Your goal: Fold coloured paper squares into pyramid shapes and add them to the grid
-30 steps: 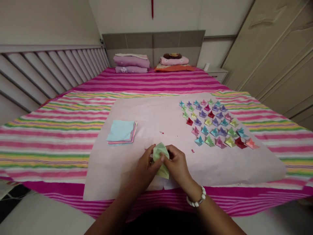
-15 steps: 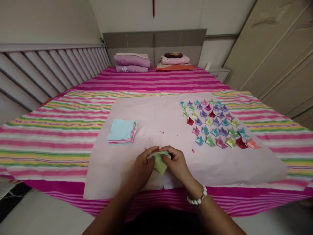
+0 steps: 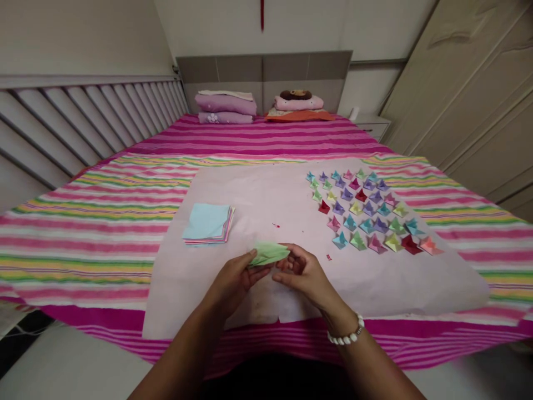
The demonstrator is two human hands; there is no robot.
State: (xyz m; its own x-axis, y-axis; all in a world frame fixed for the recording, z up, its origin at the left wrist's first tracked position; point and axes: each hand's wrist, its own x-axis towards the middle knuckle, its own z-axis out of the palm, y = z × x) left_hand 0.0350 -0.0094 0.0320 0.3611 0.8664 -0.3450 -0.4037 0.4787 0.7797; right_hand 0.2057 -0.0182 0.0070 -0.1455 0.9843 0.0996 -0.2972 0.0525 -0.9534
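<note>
Left grip (image 3: 237, 278) has the piece of folded green paper (image 3: 270, 253) pinched at its left end, thumb on top and fingers underneath. Right grip (image 3: 306, 272) is loosely spread – thumb sitting well clear of the paper, curled fingers right up at its other end. So the green piece is up between the two hands, over a big pale sheet (image 3: 254, 189). There's a white beaded bracelet (image 3: 346, 336) on the right wrist, just behind that grip.

Just past the hands is a tiny red scrap (image 3: 275, 225), and another little red bit (image 3: 328, 257) sits near the right grip on its outer side. Forward and left of the left grip there's a stack of square paper (image 3: 206, 222), light blue on top. Forward and right of the right grip – loads of small folded paper pieces (image 3: 358, 241) in rough rows, all sorts of colours. Under all of it is a bed (image 3: 104, 222) with striped covers, and farthest from the hands, folded purple bedding (image 3: 225, 104) by the headboard (image 3: 233, 69).
</note>
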